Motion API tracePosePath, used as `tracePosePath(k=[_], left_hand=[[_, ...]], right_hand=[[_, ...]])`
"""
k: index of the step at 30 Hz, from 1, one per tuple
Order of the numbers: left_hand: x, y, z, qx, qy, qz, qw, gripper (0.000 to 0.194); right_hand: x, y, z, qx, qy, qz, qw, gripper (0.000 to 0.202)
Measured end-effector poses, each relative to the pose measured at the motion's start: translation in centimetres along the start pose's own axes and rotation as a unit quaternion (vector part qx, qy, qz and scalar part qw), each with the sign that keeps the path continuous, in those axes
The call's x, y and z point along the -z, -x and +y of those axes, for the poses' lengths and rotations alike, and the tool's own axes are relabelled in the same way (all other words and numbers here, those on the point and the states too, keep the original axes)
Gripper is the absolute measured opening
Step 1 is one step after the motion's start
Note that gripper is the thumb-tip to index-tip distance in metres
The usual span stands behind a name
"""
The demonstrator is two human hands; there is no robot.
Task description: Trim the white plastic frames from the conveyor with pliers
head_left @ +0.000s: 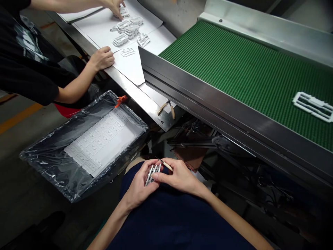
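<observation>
Above my lap, my left hand [142, 184] is wrapped round a white slatted plastic part [153, 173], which is tilted between both hands. My right hand [179, 175] grips a small knife [166, 164] with a pale handle and a thin dark tip pointing left. The right thumb rests against the part's right side. Fingers cover some of the part's edges.
A plastic-lined bin [130, 152] with flat white parts stands at the left. Pliers [168, 107] lie on the metal table [125, 78]. Another person's hands are near a pile of white parts [127, 27]. A green conveyor [234, 73] carries one white frame [313, 106].
</observation>
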State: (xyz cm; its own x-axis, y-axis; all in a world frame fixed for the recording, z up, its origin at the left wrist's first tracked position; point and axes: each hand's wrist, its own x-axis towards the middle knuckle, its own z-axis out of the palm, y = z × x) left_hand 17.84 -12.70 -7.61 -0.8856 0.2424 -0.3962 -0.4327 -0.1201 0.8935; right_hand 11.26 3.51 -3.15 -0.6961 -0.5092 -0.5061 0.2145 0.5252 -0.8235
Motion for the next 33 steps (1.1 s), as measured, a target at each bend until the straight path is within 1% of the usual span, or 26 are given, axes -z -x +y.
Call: tracePosePath(k=[2,3,5,8,10,11,14,15,16,17,20,22,25,27,30,33], left_hand=[[0.6,0.3,0.0,0.016,0.06,-0.05,0.997,0.048],[0.8,0.4,0.0,0.025,0.086,-0.065,0.994,0.049],[1.1,0.5,-0.3,0.035,0.126,-0.069,0.989,0.048],[1.0,0.5,-0.6,0.023,0.145,-0.043,0.988,0.042],[0.8,0.5,-0.5,0.012,0.13,-0.024,0.991,0.04],[0.7,0.5,-0.4,0.008,0.111,-0.008,0.994,0.04],[0.6,0.8,0.2,0.0,0.011,0.067,0.998,0.043],[0.6,0.9,0.4,-0.004,-0.014,0.084,0.996,0.044],[0.5,1.0,0.6,-0.009,-0.021,0.088,0.996,0.044],[0.5,1.0,0.8,-0.013,-0.01,0.075,0.997,0.044],[0.5,0.9,1.3,-0.017,0.076,0.007,0.997,0.042],[0.5,0.7,1.7,-0.005,0.097,-0.016,0.995,0.042],[0.6,0.6,2.1,0.012,0.082,-0.024,0.996,0.044],[0.5,0.6,2.2,0.009,0.063,-0.022,0.998,0.045],[0.1,0.5,1.8,-0.002,0.026,-0.015,1.0,0.046],[-0.4,0.4,1.2,-0.014,-0.034,0.009,0.999,0.047]], right_hand=[[0.0,-0.2,0.2,0.001,-0.006,-0.007,1.0,0.027],[0.1,-0.3,0.3,0.002,-0.007,-0.01,1.0,0.028],[0.1,-0.4,0.3,0.001,-0.006,-0.01,1.0,0.029],[0.1,-0.5,0.2,-0.001,0.003,-0.003,1.0,0.032],[0.1,-0.5,0.1,-0.002,0.007,0.001,1.0,0.034],[0.2,-0.5,0.1,-0.003,0.01,0.003,1.0,0.035],[0.2,-0.5,0.1,-0.008,0.012,0.007,1.0,0.036],[0.2,-0.5,0.1,-0.008,0.009,0.009,1.0,0.035],[0.2,-0.5,0.1,-0.005,0.002,0.009,1.0,0.035],[0.2,-0.5,0.1,-0.001,-0.007,0.004,1.0,0.033],[0.2,-0.2,-0.2,0.03,-0.039,-0.025,0.998,0.028],[0.3,0.0,-0.4,0.053,-0.049,-0.042,0.996,0.027],[0.5,0.2,-0.6,0.066,-0.063,-0.054,0.994,0.029],[0.6,0.3,-0.5,0.068,-0.086,-0.065,0.992,0.031],[0.8,0.7,-0.2,0.069,-0.102,-0.072,0.99,0.035],[1.1,1.5,0.1,0.047,-0.061,-0.023,0.997,0.036]])
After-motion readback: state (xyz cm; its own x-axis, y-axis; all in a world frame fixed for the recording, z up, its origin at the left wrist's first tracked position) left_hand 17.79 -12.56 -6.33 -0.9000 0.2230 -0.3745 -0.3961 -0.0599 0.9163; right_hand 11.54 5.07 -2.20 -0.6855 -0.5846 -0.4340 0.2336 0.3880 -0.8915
